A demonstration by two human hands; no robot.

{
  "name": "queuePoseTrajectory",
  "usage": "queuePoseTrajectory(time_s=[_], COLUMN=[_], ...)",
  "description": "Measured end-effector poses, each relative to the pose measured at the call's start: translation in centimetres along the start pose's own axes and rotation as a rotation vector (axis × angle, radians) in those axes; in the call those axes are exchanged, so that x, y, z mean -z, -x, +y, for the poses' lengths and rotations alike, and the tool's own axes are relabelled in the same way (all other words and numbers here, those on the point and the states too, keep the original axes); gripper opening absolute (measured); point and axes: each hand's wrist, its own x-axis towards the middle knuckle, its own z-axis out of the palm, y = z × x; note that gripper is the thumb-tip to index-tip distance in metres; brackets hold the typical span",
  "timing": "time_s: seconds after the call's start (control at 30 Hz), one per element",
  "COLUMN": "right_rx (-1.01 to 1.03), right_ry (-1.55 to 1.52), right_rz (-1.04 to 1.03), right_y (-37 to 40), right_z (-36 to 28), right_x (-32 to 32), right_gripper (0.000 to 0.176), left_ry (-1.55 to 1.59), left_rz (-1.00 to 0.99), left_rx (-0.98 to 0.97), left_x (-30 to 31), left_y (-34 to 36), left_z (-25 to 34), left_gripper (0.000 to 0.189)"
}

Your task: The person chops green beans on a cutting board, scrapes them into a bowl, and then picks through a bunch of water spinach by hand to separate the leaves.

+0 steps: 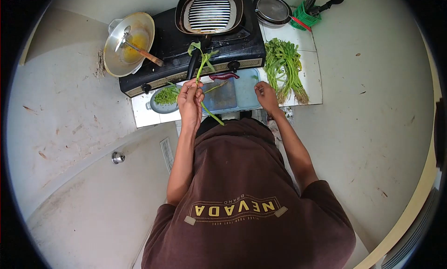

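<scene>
My left hand [190,100] is closed around a long green stalk of leafy vegetable [203,66]. Its leaves point up toward the stove, and the bare stem end hangs below my fingers. My right hand [267,97] is over the right edge of a light blue tray [249,90], fingers curled together; whether anything small is in them I cannot make out. In the tray are a darker board [226,97] and another stem piece. A dark red object [224,76], perhaps a knife handle, lies at its far edge. Picked greens [165,97] fill a grey dish [163,110] by my left hand.
Behind the tray stands a black gas stove [163,50] with a grill pan [209,15] and a wok [111,50] holding a wooden-handled spatula [144,54]. Rooted greens [284,66] lie at right, near strainers [273,8] and a green knife basket [305,18].
</scene>
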Motion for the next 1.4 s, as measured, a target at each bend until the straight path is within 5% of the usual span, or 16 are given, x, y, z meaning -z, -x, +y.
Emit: queuePoseTrajectory(time_s=[0.1, 0.2, 0.3, 0.77, 0.9, 1.1, 1.4], right_rx=[0.07, 0.204, 0.004, 0.12, 0.125, 0.092, 0.154], right_ry=[0.043, 0.395, 0.236, -0.648, -0.615, -0.725, -0.716], right_rz=[0.021, -0.031, -0.229, 0.023, 0.051, -0.028, -0.04], right_y=[-1.6, -2.2, -1.9, -0.7, -2.0, -2.2, -1.5], right_z=[-1.0, 1.5, 0.2, -20.5, -21.3, -20.5, -20.8], right_x=[0.3, -0.9, -0.9, 2.3, 2.3, 1.3, -0.7], right_gripper=[0.017, 0.029, 0.041, 0.022, 0.019, 0.018, 0.016], left_ry=[-0.028, -0.051, -0.072, -0.458, -0.628, -0.5, -0.322], left_rz=[-0.024, -0.05, -0.074, -0.194, -0.262, -0.342, -0.231], left_rx=[-0.016, -0.021, -0.034, -0.113, -0.182, -0.027, 0.06], left_x=[-0.3, -0.7, -0.9, -2.7, -3.1, -3.0, -3.6], left_y=[0.3, 0.5, 0.6, 1.6, 1.7, 1.0, -0.6], left_z=[0.1, 0.0, -0.1, 0.8, 0.7, 1.4, 2.0], left_gripper=[0.022, 0.023, 0.025, 0.022, 0.02, 0.02, 0.023])
